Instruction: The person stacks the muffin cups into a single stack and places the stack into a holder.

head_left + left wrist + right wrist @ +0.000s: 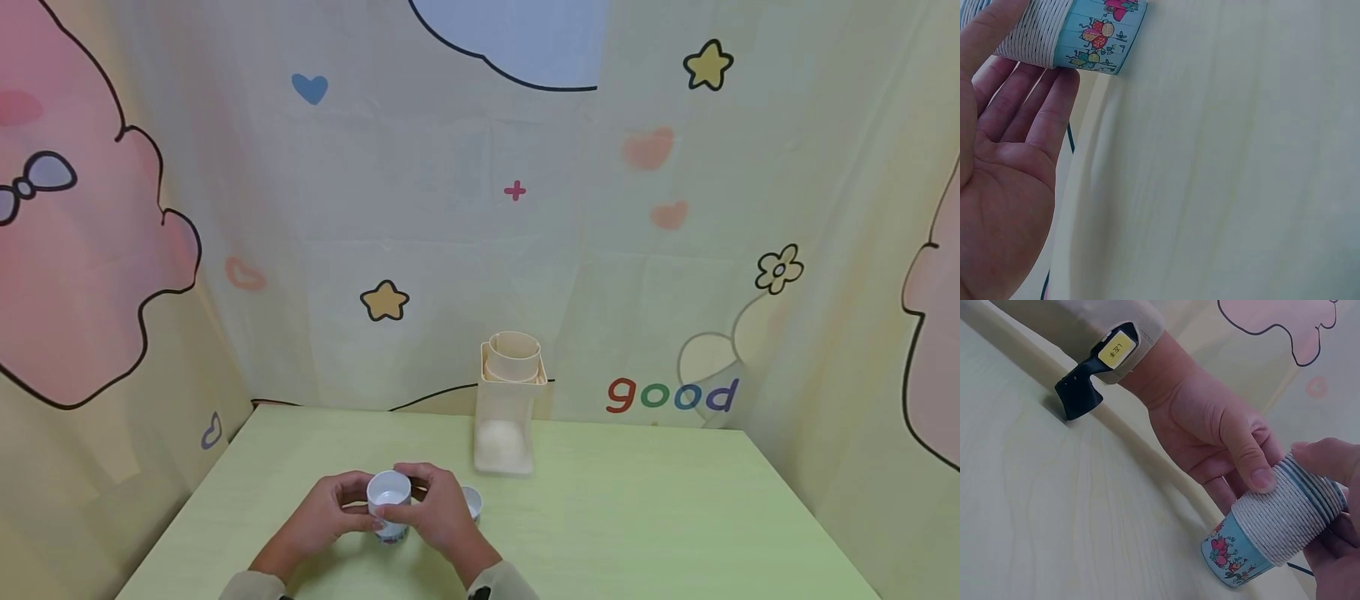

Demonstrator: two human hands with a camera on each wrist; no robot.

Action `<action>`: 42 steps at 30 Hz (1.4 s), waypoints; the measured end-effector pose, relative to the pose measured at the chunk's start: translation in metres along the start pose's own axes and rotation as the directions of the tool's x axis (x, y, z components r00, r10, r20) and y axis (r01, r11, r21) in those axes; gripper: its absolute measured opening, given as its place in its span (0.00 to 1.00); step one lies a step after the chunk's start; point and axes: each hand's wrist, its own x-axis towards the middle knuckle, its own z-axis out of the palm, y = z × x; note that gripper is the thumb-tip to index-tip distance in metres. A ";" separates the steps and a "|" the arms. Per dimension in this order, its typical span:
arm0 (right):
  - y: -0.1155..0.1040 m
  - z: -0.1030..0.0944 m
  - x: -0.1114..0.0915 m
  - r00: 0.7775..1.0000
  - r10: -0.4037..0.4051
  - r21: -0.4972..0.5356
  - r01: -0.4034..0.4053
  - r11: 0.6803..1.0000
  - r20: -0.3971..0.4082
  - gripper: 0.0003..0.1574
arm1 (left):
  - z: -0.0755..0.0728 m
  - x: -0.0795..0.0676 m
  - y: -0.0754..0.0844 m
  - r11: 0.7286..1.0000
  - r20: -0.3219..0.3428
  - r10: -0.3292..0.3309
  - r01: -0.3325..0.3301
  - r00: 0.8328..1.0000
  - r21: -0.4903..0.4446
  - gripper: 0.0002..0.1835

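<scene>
A stack of nested paper cups, pale blue with a printed fruit-and-flower pattern, is held upright above the table between both hands. My left hand holds it from the left, thumb on the near side and fingers behind. From the right, my right hand grips it near the top rim. The stacked rims of the paper cups show in the right wrist view. Another paper cup stands on the table, partly hidden behind my right hand.
A cream plastic holder with a round tube on top stands at the back of the pale green table. Behind it hangs a printed curtain. A black wrist mount sits on the left sleeve.
</scene>
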 end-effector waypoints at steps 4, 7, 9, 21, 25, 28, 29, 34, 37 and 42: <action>-0.001 0.000 0.000 1.000 0.001 -0.013 -0.002 1.000 -0.004 0.37 | 0.000 0.001 0.000 1.000 -0.003 0.002 -0.002 1.000 0.006 0.30; 0.000 0.000 0.000 1.000 -0.003 -0.018 0.003 1.000 -0.016 0.38 | 0.000 0.001 0.000 1.000 -0.004 -0.003 0.003 1.000 0.004 0.30; 0.000 0.001 -0.001 1.000 -0.008 -0.012 0.008 1.000 -0.024 0.37 | 0.000 0.001 0.001 1.000 -0.004 -0.008 0.008 1.000 0.000 0.30; 0.003 -0.009 -0.008 0.994 -0.079 0.038 0.082 0.996 -0.070 0.36 | 0.001 0.002 0.002 1.000 -0.013 0.012 -0.012 1.000 -0.003 0.31; 0.006 -0.020 -0.009 0.988 -0.084 0.077 0.094 0.993 -0.133 0.32 | 0.000 0.003 0.002 1.000 -0.016 0.004 -0.003 1.000 0.003 0.31; 0.008 -0.030 -0.011 0.975 -0.082 0.087 0.102 0.991 -0.207 0.29 | 0.000 0.003 0.001 1.000 -0.018 -0.007 0.007 1.000 0.013 0.32; 0.008 -0.034 -0.012 0.969 -0.084 0.084 0.106 0.991 -0.232 0.29 | 0.000 0.003 0.001 1.000 -0.019 -0.012 0.012 1.000 0.015 0.32; 0.015 -0.053 -0.016 0.943 -0.113 0.017 0.124 0.992 -0.313 0.27 | 0.000 0.003 0.000 1.000 -0.021 -0.021 0.021 1.000 0.013 0.32; 0.023 -0.063 -0.019 0.940 -0.108 -0.034 0.102 0.994 -0.324 0.26 | -0.001 0.002 -0.002 1.000 -0.018 -0.017 0.017 1.000 0.010 0.33; 0.034 -0.075 -0.022 0.951 -0.069 -0.089 0.043 0.995 -0.302 0.31 | -0.002 0.002 -0.004 1.000 -0.010 -0.010 0.010 1.000 0.005 0.33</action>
